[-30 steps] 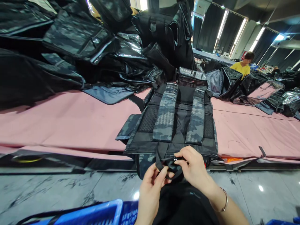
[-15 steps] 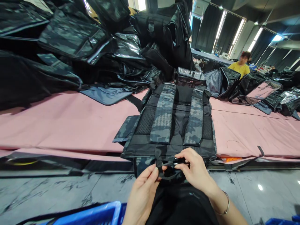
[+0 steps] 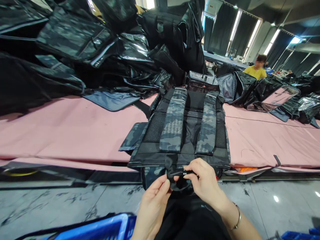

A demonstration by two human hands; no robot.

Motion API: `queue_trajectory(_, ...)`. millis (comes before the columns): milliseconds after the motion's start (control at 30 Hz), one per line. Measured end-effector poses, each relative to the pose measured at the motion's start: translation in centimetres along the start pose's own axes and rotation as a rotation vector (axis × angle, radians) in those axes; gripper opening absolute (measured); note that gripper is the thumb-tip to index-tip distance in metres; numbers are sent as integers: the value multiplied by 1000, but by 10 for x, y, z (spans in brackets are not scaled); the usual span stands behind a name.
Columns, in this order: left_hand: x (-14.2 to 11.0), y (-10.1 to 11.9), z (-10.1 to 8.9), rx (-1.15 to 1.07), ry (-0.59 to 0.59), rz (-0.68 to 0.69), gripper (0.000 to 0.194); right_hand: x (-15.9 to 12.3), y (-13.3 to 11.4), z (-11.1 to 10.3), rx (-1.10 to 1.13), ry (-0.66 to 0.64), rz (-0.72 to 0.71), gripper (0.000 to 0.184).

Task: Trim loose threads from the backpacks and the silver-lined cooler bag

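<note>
Both hands, left (image 3: pixel 156 196) and right (image 3: pixel 203 180), pinch with thumb and fingers: the left grips a black strap (image 3: pixel 171 173), the right a small dark clip (image 3: pixel 186 173) just beside it. Both are at the near edge of a camo backpack (image 3: pixel 182 123), straps up on the pink table (image 3: pixel 75 130), with a bag pile (image 3: pixel 100 43) behind and leftward.

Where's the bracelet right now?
In the head view, the bracelet is at lower right, around the right wrist, just below the right hand.
</note>
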State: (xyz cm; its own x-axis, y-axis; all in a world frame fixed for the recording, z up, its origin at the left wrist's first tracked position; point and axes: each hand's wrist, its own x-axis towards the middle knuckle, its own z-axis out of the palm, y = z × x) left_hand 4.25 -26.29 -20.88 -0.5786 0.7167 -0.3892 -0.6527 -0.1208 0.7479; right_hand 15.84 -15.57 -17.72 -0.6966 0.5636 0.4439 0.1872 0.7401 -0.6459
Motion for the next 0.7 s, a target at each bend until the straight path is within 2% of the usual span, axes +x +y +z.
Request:
queue_trajectory(233,-2,2,2,-11,-17,-12,44,-4,2,-1,111,97,-13,15)
queue_trajectory(467,-2,2,2,-1,-34,1,49,-7,3,-9,40,2,-22,20)
queue_trajectory(600,-6,6,2,21,-35,-9,51,-5,1,-9,103,51,12,21)
queue_trajectory(700,-8,6,3,18,-21,-14,53,0,-5,-6,154,86,49,30)
